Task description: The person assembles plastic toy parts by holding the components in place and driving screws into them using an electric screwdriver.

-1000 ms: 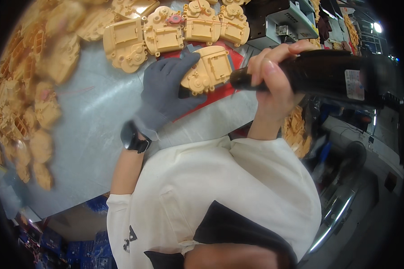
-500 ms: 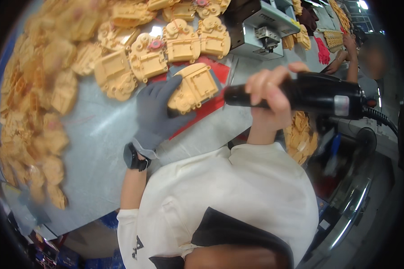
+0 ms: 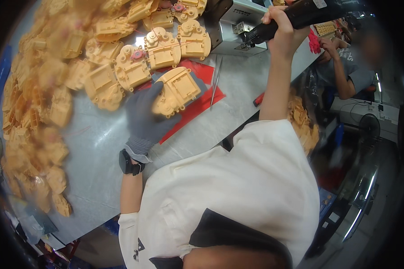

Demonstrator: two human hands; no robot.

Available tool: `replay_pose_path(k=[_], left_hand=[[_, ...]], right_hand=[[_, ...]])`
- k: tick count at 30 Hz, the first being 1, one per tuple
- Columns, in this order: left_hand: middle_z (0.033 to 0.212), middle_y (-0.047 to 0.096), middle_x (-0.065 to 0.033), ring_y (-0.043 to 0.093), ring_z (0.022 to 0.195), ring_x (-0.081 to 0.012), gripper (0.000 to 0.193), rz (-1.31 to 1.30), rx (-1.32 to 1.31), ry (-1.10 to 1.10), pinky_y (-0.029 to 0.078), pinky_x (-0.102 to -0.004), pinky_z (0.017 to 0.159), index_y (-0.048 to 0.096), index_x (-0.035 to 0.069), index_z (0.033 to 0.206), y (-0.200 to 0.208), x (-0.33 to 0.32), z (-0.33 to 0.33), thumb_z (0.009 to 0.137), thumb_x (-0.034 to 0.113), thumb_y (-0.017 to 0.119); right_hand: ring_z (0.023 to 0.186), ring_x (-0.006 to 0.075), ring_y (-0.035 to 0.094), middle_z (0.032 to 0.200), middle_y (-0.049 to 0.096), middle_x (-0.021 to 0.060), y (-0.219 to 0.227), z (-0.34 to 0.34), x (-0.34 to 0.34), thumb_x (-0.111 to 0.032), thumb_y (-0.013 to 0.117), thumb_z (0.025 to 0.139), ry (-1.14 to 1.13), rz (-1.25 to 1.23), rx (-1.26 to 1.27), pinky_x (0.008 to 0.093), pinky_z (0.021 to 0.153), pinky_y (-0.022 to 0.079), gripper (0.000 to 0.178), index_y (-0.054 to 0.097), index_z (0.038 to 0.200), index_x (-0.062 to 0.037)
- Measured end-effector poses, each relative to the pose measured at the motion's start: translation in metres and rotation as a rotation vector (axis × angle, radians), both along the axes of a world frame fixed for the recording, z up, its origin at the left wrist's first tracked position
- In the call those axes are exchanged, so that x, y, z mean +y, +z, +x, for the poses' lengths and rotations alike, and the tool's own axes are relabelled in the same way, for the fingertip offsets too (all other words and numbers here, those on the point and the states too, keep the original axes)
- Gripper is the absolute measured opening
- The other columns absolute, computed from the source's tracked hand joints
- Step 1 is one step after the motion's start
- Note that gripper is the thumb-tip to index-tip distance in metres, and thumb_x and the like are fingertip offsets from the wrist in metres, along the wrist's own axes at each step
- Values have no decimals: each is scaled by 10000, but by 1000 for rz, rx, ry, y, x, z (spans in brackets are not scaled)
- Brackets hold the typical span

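Observation:
My left hand [image 3: 146, 112], in a grey glove, grips the left side of a yellow plastic housing [image 3: 178, 89]. The housing lies over a dark grey pad on a red sheet [image 3: 175, 127]. My bare right hand [image 3: 283, 32] is wrapped round a black electric screwdriver [image 3: 307, 14]. The screwdriver's tip end is at the metal outlet on the front of a grey box-shaped screw feeder [image 3: 229, 18]; whether it touches cannot be made out. Finished-looking detail inside the held housing is too small to tell.
Many similar yellow housings [image 3: 134, 71] stand beyond my left hand, with a heap [image 3: 54, 130] along the table's left. Tweezers [image 3: 216, 83] lie across the red sheet. A red-handled tool [image 3: 258, 99] lies by the near edge. A co-worker's arm [image 3: 343, 78] is at far right.
My right hand has carried the screwdriver up and away from beside the housing to the screw feeder. My left hand still holds the housing on the red sheet. The tweezers have come into sight.

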State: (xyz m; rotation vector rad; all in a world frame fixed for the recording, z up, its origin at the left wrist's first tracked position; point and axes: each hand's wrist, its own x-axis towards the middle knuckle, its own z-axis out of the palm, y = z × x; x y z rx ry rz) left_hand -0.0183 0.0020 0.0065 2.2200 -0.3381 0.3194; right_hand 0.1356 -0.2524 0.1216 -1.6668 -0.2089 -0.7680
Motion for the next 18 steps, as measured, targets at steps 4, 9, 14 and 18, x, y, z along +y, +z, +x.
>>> replay_pose_path(k=[4,9,14,18], left_hand=[[1097,577,-120,536,992,-291,755,1,46,24,421,-381,881,513,75,1236,4,0,1,546,173,804],[1078,580,-121,542,988,-295,757,-3,32,20,430,-384,872,526,88,1234,0,1,0,541,194,812],[981,602,-83,562,899,-288,753,-19,-109,15,431,-395,808,501,125,1247,-7,0,4,580,299,802],[948,610,-76,571,869,-280,746,-3,-119,15,436,-387,794,506,132,1241,-13,3,3,582,324,799]], right_hand=[[490,157,520,612,536,87,-1,-35,6,62,578,701,365,264,17,292,535,455,356,445,1030,35],[541,179,483,673,460,64,4,-106,50,21,478,757,926,252,-57,367,596,435,523,326,1252,-53],[534,178,506,671,483,76,6,-120,81,49,508,748,914,107,134,362,584,452,522,302,1216,-58],[495,171,497,629,483,81,-12,-112,97,52,537,731,885,-7,61,343,530,452,493,321,1162,-49]])
